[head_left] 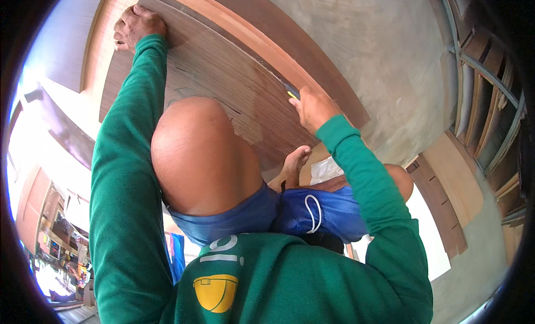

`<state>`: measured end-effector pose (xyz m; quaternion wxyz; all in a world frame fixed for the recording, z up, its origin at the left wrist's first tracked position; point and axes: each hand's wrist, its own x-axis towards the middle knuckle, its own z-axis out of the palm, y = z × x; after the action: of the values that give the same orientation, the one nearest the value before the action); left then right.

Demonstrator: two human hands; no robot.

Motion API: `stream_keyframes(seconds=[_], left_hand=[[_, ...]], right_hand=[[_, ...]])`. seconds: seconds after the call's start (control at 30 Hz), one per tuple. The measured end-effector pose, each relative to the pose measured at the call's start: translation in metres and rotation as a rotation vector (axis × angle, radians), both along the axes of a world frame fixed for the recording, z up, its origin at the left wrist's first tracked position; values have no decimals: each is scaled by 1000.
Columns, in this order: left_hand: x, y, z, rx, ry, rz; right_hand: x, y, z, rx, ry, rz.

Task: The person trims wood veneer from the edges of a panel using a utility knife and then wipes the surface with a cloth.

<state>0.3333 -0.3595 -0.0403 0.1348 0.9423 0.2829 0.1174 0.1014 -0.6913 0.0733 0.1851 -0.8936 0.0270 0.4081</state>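
One brown board [223, 62] shows fine grain and dark marks.

Woodworking shop, with wooden boards [478, 113] on a rack [490, 78].

Wood panel and surroundings: placement of 2 hands

Wood panel [223, 73]: before the person, reaching far left to near right. Long strip [239, 29]: along the panel's right side. Left hand [139, 27]: on the panel's far left end. Right hand [319, 107]: at the strip's near part, slim tool [292, 94] in its fingers, at the seam. Left knee [195, 129]: between both arms, panel beyond it. Foot [295, 162]: by the panel's near end. Floor [395, 51]: right of these. Rack [487, 84]: far right, boards inside.
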Motion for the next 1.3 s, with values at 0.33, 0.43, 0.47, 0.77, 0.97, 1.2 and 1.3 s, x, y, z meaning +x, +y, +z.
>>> stream_keyframes(seconds=[0.33, 0.43, 0.47, 0.77, 0.97, 1.2, 1.3], left_hand=[[-1, 1, -2, 2, -2, -35], [-4, 5, -6, 52, -39, -11], [0, 11, -8, 94, -60, 12], [2, -1, 7, 18, -46, 11], [5, -6, 17, -32, -1, 21], [5, 2, 8, -32, 9, 21], [5, 2, 8, -22, 22, 22]], right_hand=[[-49, -46, 11, -150, 161, 12], [-80, -74, 28, -88, 148, -1], [-79, -75, 33, -84, 122, 32], [93, 58, 42, 159, -196, -224], [206, 157, -13, 271, -300, -185], [257, 218, -41, 264, -382, -73], [265, 224, -37, 215, -277, -57]])
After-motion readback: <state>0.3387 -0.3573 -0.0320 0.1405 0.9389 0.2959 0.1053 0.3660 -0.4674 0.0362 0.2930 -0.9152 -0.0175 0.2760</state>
